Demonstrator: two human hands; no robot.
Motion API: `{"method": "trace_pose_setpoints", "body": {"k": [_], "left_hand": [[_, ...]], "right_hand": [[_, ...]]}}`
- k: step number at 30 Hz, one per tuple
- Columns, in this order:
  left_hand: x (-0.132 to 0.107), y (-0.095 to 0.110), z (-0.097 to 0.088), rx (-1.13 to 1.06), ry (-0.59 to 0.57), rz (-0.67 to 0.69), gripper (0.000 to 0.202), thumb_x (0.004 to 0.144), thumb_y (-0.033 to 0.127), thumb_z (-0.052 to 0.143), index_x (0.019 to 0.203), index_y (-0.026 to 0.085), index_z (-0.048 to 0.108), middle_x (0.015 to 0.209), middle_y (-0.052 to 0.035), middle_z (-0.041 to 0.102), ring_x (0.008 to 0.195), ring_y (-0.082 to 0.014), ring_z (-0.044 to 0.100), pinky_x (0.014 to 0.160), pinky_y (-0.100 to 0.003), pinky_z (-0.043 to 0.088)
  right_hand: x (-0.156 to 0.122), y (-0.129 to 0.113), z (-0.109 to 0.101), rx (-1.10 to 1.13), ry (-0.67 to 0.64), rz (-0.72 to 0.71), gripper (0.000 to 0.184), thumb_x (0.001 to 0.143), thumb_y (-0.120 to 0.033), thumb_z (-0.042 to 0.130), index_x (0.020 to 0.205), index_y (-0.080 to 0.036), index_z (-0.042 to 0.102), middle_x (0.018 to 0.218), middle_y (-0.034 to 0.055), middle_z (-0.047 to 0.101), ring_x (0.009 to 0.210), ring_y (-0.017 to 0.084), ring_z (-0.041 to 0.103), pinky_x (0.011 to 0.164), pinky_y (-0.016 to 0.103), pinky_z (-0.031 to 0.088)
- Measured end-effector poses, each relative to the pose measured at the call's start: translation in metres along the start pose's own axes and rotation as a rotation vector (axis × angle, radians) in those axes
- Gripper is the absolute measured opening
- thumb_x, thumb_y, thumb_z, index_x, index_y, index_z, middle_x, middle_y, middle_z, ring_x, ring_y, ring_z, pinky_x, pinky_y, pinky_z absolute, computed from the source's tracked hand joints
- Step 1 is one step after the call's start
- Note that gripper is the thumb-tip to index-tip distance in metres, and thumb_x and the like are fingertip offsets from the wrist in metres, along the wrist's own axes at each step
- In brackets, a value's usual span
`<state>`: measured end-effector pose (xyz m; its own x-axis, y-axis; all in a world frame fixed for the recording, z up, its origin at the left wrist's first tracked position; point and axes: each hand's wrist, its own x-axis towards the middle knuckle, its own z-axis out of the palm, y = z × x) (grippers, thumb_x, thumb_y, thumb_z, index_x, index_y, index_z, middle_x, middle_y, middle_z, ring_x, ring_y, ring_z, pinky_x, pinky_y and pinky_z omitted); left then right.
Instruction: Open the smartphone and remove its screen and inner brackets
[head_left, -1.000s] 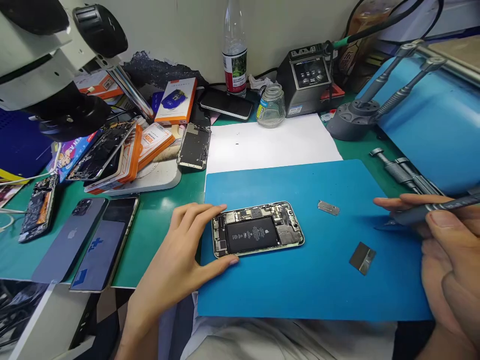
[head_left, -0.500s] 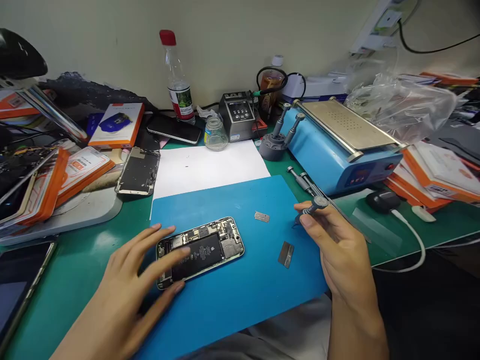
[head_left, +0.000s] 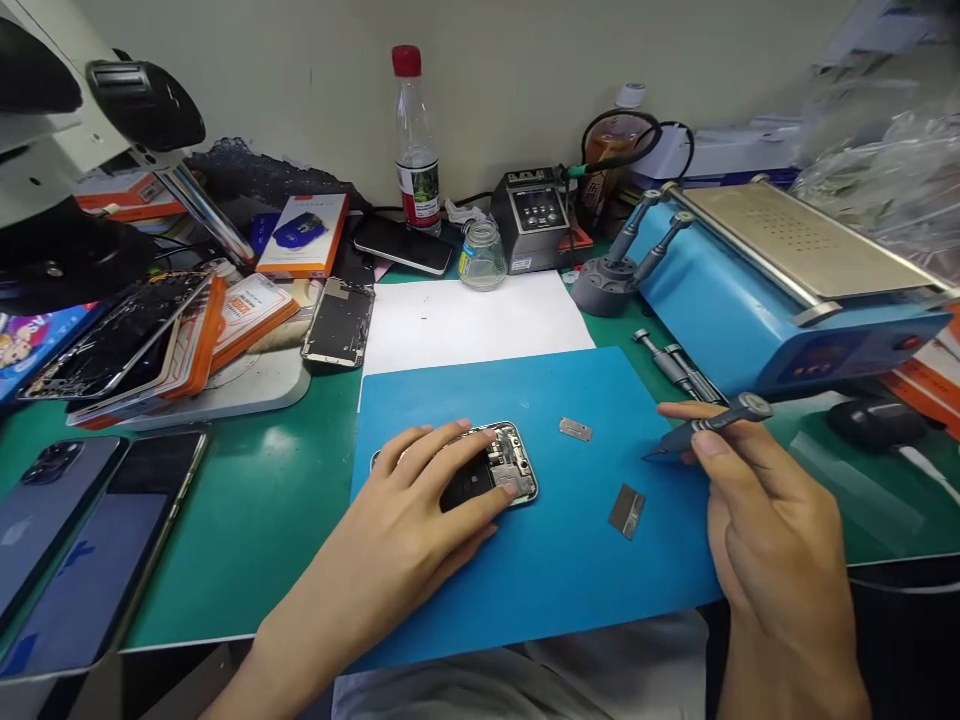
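Observation:
An opened smartphone (head_left: 516,455) lies on the blue mat (head_left: 547,590), its black battery and circuit board exposed. My left hand (head_left: 409,520) rests across the phone with fingers spread, hiding its left part. Fingertips touch near its far edge and camera end; the thumb lies by the near edge. In my right hand (head_left: 780,520) a small grey screwdriver (head_left: 686,437) is pinched, tip pointing down-left above the mat. Between both hands lie a small silver metal plate (head_left: 575,429) and a dark rectangular piece (head_left: 627,511).
Behind the mat lie white paper (head_left: 480,325), a glass jar (head_left: 482,257) and a detached screen (head_left: 339,322). A blue heating machine (head_left: 705,290) and screwdriver stand (head_left: 604,285) occupy the right. Two phones (head_left: 142,530) lie left, below a microscope (head_left: 142,105).
My left hand has slid rightward over the phone, covering more of it. The view has turned left. My right hand keeps the screwdriver above the mat.

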<state>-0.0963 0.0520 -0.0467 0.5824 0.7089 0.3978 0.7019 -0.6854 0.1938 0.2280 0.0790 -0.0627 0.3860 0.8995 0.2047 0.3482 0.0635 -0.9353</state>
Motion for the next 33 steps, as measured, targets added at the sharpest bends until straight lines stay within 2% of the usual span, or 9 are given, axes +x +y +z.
{"method": "trace_pose_setpoints", "body": {"k": [5, 8, 10, 15, 21, 25, 29, 31, 33], "left_hand": [[-0.01, -0.001, 0.004, -0.082, -0.003, -0.049, 0.043, 0.119, 0.011, 0.061, 0.153, 0.035, 0.074, 0.173, -0.0106, 0.066, 0.166, -0.0305, 0.055, 0.127, -0.057, 0.055], [-0.015, -0.001, 0.005, -0.106, -0.043, -0.107, 0.049, 0.119, 0.01, 0.062, 0.156, 0.04, 0.072, 0.182, -0.0119, 0.055, 0.176, -0.0353, 0.044, 0.13, -0.065, 0.054], [-0.017, -0.001, 0.006, -0.107, -0.051, -0.123, 0.054, 0.118, 0.006, 0.062, 0.157, 0.041, 0.071, 0.188, -0.0148, 0.047, 0.18, -0.0387, 0.039, 0.132, -0.071, 0.052], [-0.021, -0.002, 0.01, -0.083, -0.031, -0.118, 0.069, 0.113, -0.006, 0.058, 0.163, 0.041, 0.066, 0.193, -0.0218, 0.038, 0.172, -0.0388, 0.054, 0.125, -0.07, 0.06], [-0.026, -0.003, 0.014, -0.071, -0.058, -0.115, 0.087, 0.106, -0.014, 0.055, 0.171, 0.044, 0.06, 0.198, -0.0193, 0.029, 0.18, -0.039, 0.044, 0.132, -0.073, 0.055], [-0.029, -0.003, 0.018, -0.049, -0.074, -0.14, 0.094, 0.103, -0.018, 0.053, 0.171, 0.046, 0.061, 0.199, -0.0174, 0.028, 0.182, -0.0401, 0.041, 0.134, -0.075, 0.054], [-0.024, -0.002, 0.019, -0.024, -0.066, -0.137, 0.086, 0.102, -0.015, 0.058, 0.164, 0.044, 0.066, 0.198, -0.021, 0.03, 0.183, -0.0455, 0.036, 0.134, -0.082, 0.048], [-0.02, -0.002, 0.018, -0.017, -0.037, -0.145, 0.066, 0.109, -0.004, 0.063, 0.158, 0.04, 0.069, 0.195, -0.0216, 0.035, 0.182, -0.0466, 0.038, 0.135, -0.083, 0.046], [-0.016, -0.002, 0.016, -0.018, 0.015, -0.181, 0.044, 0.116, 0.014, 0.068, 0.154, 0.036, 0.068, 0.191, -0.0191, 0.046, 0.178, -0.0446, 0.046, 0.135, -0.078, 0.048]], "right_hand": [[-0.002, -0.004, 0.006, 0.027, 0.063, -0.024, 0.035, 0.094, -0.063, 0.093, 0.113, -0.034, 0.093, 0.127, 0.0047, 0.086, 0.117, 0.024, 0.074, 0.096, 0.04, 0.059], [-0.004, -0.008, 0.01, 0.047, 0.078, -0.056, 0.031, 0.095, -0.054, 0.093, 0.114, -0.03, 0.092, 0.114, 0.0049, 0.086, 0.085, 0.017, 0.07, 0.072, 0.034, 0.054], [-0.006, -0.01, 0.011, 0.051, 0.089, -0.081, 0.03, 0.099, -0.049, 0.089, 0.119, -0.027, 0.09, 0.109, 0.0055, 0.086, 0.075, 0.015, 0.067, 0.064, 0.033, 0.049], [-0.005, -0.011, 0.012, 0.135, 0.119, -0.09, 0.037, 0.102, -0.048, 0.084, 0.129, -0.023, 0.075, 0.1, 0.0079, 0.085, 0.075, 0.022, 0.074, 0.057, 0.034, 0.053], [-0.003, -0.012, 0.011, 0.157, 0.093, -0.075, 0.081, 0.101, -0.048, 0.086, 0.171, -0.024, 0.051, 0.099, 0.0053, 0.084, 0.071, 0.021, 0.07, 0.06, 0.036, 0.062], [-0.003, -0.014, 0.011, 0.159, 0.143, -0.095, 0.07, 0.107, -0.046, 0.08, 0.168, -0.025, 0.052, 0.098, 0.0031, 0.08, 0.071, 0.018, 0.069, 0.06, 0.033, 0.061], [-0.005, -0.013, 0.01, 0.144, 0.156, -0.108, 0.068, 0.105, -0.049, 0.083, 0.161, -0.023, 0.054, 0.104, 0.0028, 0.079, 0.072, 0.015, 0.067, 0.059, 0.029, 0.058], [-0.005, -0.012, 0.01, 0.114, 0.121, -0.087, 0.068, 0.104, -0.054, 0.085, 0.16, -0.026, 0.057, 0.106, 0.0028, 0.079, 0.071, 0.014, 0.065, 0.062, 0.03, 0.058], [-0.005, -0.01, 0.009, 0.079, 0.085, -0.059, 0.071, 0.105, -0.059, 0.084, 0.163, -0.03, 0.058, 0.106, 0.0025, 0.079, 0.072, 0.015, 0.063, 0.066, 0.031, 0.059]]}}
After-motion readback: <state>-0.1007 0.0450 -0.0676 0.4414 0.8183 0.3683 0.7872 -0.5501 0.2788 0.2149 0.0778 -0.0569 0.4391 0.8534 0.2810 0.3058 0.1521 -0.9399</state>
